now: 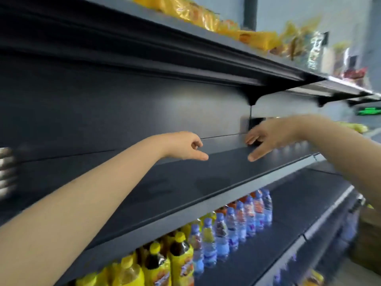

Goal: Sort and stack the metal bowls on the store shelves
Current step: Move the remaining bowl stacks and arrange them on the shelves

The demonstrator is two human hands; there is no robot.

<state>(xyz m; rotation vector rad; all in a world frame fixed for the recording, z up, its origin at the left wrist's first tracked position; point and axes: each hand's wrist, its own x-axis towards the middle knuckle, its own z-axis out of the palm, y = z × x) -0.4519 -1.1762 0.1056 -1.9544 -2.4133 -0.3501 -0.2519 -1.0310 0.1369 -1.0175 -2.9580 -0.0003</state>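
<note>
Item 1: stack of metal bowls (7, 172). It stands at the far left edge of the view on the middle shelf (185, 182), nested rim over rim and cut off by the frame. Blur hides the count. It is well apart from both hands.

Item 2: left hand (183, 146). It is held above the middle shelf near the back panel, with the bare forearm reaching in from the lower left. The fingers are loosely curled, the thumb points right, and it holds nothing.

Item 3: right hand (268, 137). It is held above the same shelf, just right of the left hand, with a gap between the 2. The fingers are spread and fairly straight, and it grips nothing. The fingertips lie close to a small dark fitting (254, 122) on the back panel, but blur leaves contact unclear.

Item 4: top shelf (185, 52). It carries yellow snack packets (206, 15) in a row, with mixed packets further right.

Item 5: lower shelf (257, 244). It carries yellow-labelled bottles (160, 263) at left and clear bottles with blue caps (226, 230) beside them.

Item 6: green sign (369, 111). It is lit, at far right, and its text is unreadable.
</note>
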